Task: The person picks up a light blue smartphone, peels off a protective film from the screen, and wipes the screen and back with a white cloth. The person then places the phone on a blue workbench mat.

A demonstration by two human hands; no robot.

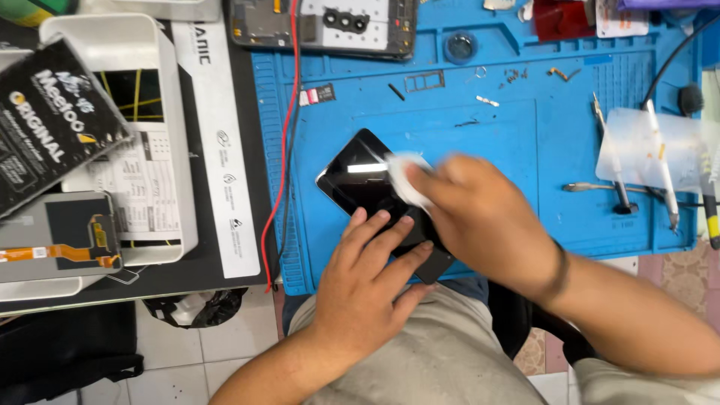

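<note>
A black phone screen [360,180], glossy enough to carry a bright streak of reflected light, lies tilted on a blue work mat [450,150] at the near edge of a repair bench. The left hand [367,281] lies flat and open on the screen's lower end, fingers spread across the glass and gripping nothing. The right hand [480,214], blurred, is closed around a small white wipe [405,176] and presses it onto the middle of the screen.

At the far edge of the mat sits an opened phone body [322,26], its back cover off and its 3 camera openings showing. Small screws and metal parts [517,75] lie scattered in the mat's shallow moulded recesses, and a round recess holds a small dark disc [460,47]. To the right, 2 slim hand tools [615,157] rest on and beside a clear plastic sheet [649,139].

Left of the mat, a white open box [169,112] holds printed papers, and a black printed package [49,120] leans across its corner. Nearer, a replacement display with an orange flex cable [60,240] lies face down. A red wire [281,187] runs along the mat's left edge.
</note>
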